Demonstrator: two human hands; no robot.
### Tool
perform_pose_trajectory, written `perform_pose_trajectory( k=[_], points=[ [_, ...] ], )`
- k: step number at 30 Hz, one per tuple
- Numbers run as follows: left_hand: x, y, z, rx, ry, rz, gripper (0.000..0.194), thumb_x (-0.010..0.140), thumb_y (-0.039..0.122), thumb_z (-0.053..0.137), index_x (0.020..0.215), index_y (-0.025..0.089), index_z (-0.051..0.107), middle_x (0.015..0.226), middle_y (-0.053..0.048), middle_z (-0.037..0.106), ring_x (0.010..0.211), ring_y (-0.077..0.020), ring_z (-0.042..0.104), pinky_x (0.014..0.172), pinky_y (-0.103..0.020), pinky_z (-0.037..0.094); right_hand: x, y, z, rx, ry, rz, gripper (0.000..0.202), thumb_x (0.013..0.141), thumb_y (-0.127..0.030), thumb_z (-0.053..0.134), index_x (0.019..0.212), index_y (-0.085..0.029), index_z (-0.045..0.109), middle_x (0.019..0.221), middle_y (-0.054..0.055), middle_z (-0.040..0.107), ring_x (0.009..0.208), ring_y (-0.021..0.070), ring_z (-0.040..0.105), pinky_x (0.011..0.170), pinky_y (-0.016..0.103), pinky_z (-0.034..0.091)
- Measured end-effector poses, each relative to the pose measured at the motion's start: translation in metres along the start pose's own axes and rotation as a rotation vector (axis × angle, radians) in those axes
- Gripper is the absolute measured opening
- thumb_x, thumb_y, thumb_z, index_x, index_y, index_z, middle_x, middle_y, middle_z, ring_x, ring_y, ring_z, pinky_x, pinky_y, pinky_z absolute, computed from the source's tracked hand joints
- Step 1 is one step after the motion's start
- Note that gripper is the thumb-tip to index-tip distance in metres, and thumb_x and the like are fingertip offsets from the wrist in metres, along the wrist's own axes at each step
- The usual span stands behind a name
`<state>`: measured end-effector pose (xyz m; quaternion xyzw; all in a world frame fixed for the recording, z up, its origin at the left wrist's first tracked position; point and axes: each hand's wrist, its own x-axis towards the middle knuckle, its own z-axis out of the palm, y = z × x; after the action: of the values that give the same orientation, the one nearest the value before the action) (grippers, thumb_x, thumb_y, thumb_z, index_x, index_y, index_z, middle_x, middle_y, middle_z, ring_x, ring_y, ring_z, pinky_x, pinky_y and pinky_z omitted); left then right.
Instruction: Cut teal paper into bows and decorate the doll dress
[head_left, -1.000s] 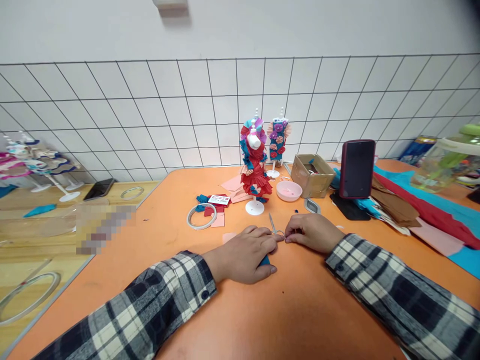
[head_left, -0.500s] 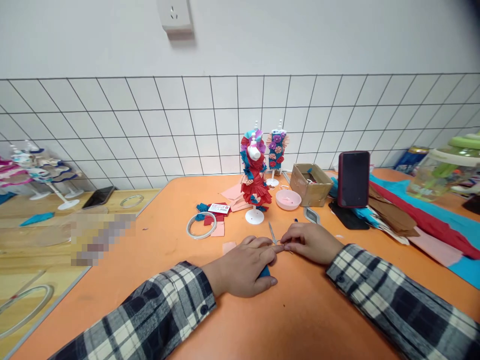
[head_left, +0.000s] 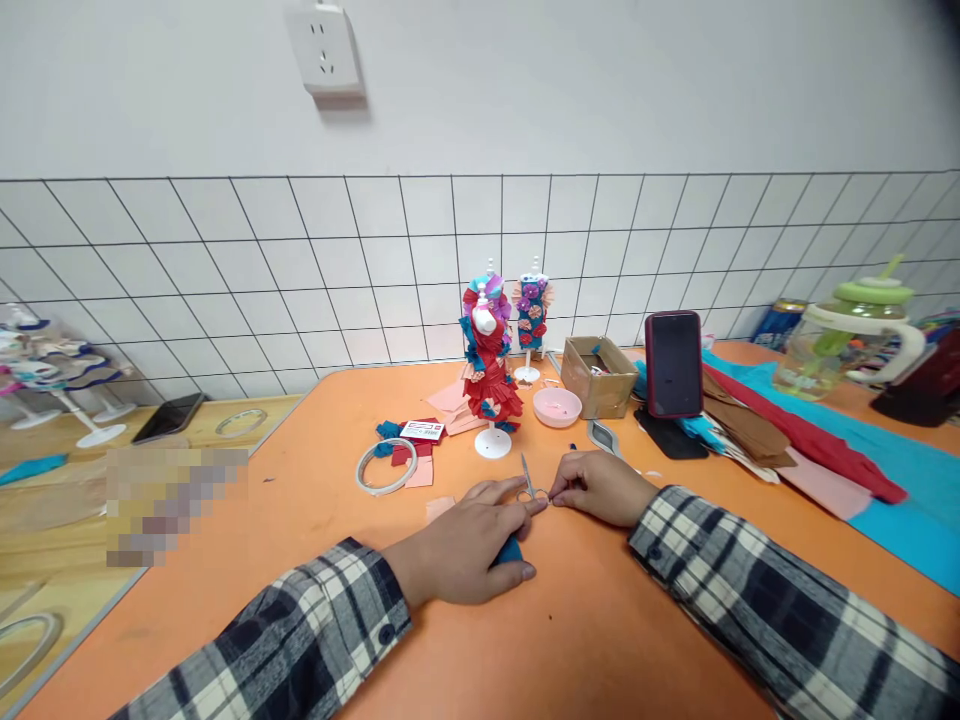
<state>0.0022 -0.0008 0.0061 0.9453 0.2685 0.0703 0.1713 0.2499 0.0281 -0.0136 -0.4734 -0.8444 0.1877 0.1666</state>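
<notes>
My left hand (head_left: pixel 472 545) lies flat on the orange table, fingers stretched out, over a blue piece of crepe-like material (head_left: pixel 510 551) that is mostly hidden beneath the palm. Close to its index fingertip, my right hand (head_left: pixel 600 487) is closed in a pinch. What sits between those fingertips is too small to make out. Small metal scissors (head_left: pixel 526 474) rest just beyond the fingertips, blades pointing away. Behind them stands a white mini dress form (head_left: pixel 493 441) dressed in red ruffles with blue and pink flowers.
A ring of tape (head_left: pixel 363 482) lies left among red and pink scraps (head_left: pixel 420 472). Farther back are a pink bowl (head_left: pixel 557 407), a cardboard box (head_left: pixel 600 385), a second dress form (head_left: pixel 532 315) and a propped phone (head_left: pixel 673 362). Coloured sheets (head_left: pixel 892 530) and a jug (head_left: pixel 825 350) are right.
The view has shifted, so everything sits farther left and slightly lower. My right fingertips have drawn a little away from my left index finger, and the scissors' handle rings show more.
</notes>
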Motion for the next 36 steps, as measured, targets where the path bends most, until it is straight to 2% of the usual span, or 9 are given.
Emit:
perform_pose_trajectory(
  k=[5,9,12,16,21,26,28,31,36],
  points=[
    [-0.001,-0.002,0.001,-0.037,0.021,-0.011,0.038,0.08,0.039,0.064,0.113,0.025,0.053,0.126,-0.011,0.058,0.139,-0.0322,0.03,0.104,-0.05,0.036,0.0,-0.001,-0.002,0.001,-0.002,-0.001,0.007,0.079,-0.024,0.068,0.081,-0.022,0.074,0.083,0.001,0.07,0.078,0.0153,0.062,0.071,0.025,0.043],
    [-0.001,-0.004,0.002,-0.031,0.027,-0.012,0.047,0.08,0.039,0.064,0.123,0.026,0.047,0.122,-0.01,0.06,0.134,-0.0326,0.035,0.102,-0.05,0.039,-0.002,-0.005,-0.003,-0.013,0.022,-0.009,0.012,0.077,-0.022,0.068,0.089,-0.022,0.072,0.085,0.001,0.069,0.079,0.0157,0.061,0.069,0.025,0.043],
    [-0.001,-0.005,0.003,-0.031,0.038,0.0,0.042,0.078,0.038,0.066,0.114,0.026,0.049,0.128,-0.008,0.057,0.125,-0.0315,0.041,0.1,-0.047,0.04,-0.002,-0.007,-0.001,-0.003,0.044,-0.032,0.014,0.077,-0.018,0.066,0.089,-0.024,0.072,0.085,0.0,0.069,0.08,0.0153,0.062,0.07,0.025,0.044],
    [0.0,-0.005,0.004,-0.02,0.049,-0.005,0.034,0.075,0.038,0.068,0.1,0.023,0.049,0.133,-0.006,0.054,0.114,-0.0295,0.046,0.095,-0.045,0.042,-0.003,-0.009,0.0,-0.032,-0.004,-0.091,0.019,0.082,-0.017,0.06,0.085,-0.027,0.076,0.088,0.0,0.07,0.084,0.0148,0.064,0.075,0.025,0.044],
    [0.0,-0.003,0.002,-0.049,0.048,-0.041,0.034,0.075,0.037,0.069,0.098,0.024,0.048,0.128,-0.005,0.055,0.109,-0.0281,0.046,0.088,-0.041,0.044,-0.007,-0.001,-0.003,-0.057,-0.046,-0.134,0.026,0.086,-0.018,0.055,0.094,-0.029,0.077,0.088,0.002,0.07,0.082,0.0153,0.064,0.074,0.026,0.046],
    [0.0,-0.003,0.001,-0.088,0.039,-0.072,0.041,0.075,0.038,0.069,0.108,0.025,0.049,0.108,-0.006,0.057,0.107,-0.0274,0.047,0.086,-0.041,0.045,-0.01,0.008,-0.008,0.012,-0.04,-0.068,0.026,0.078,-0.01,0.058,0.085,-0.024,0.078,0.083,0.003,0.07,0.076,0.0148,0.064,0.071,0.025,0.047],
    [0.0,-0.003,0.001,-0.099,0.041,-0.068,0.042,0.075,0.038,0.069,0.11,0.026,0.048,0.109,-0.006,0.057,0.107,-0.0273,0.046,0.086,-0.041,0.045,-0.01,0.008,-0.009,0.004,0.01,-0.051,0.028,0.077,-0.009,0.056,0.088,-0.023,0.077,0.084,0.003,0.07,0.077,0.0153,0.063,0.073,0.026,0.048],
    [0.001,-0.003,0.002,-0.113,0.043,-0.054,0.038,0.075,0.037,0.069,0.104,0.025,0.048,0.114,-0.006,0.057,0.108,-0.027,0.046,0.089,-0.042,0.044,-0.009,0.002,-0.006,-0.004,0.07,-0.121,0.035,0.08,-0.008,0.051,0.099,-0.024,0.075,0.091,0.003,0.07,0.085,0.0161,0.063,0.078,0.027,0.047],
    [0.001,-0.003,0.003,-0.12,0.044,-0.068,0.034,0.074,0.033,0.07,0.096,0.024,0.046,0.121,-0.006,0.056,0.109,-0.0266,0.045,0.091,-0.043,0.042,-0.004,-0.009,0.005,-0.1,0.041,-0.131,0.04,0.079,-0.005,0.047,0.099,-0.028,0.074,0.094,0.002,0.068,0.087,0.0162,0.063,0.076,0.027,0.044]
  ],
)
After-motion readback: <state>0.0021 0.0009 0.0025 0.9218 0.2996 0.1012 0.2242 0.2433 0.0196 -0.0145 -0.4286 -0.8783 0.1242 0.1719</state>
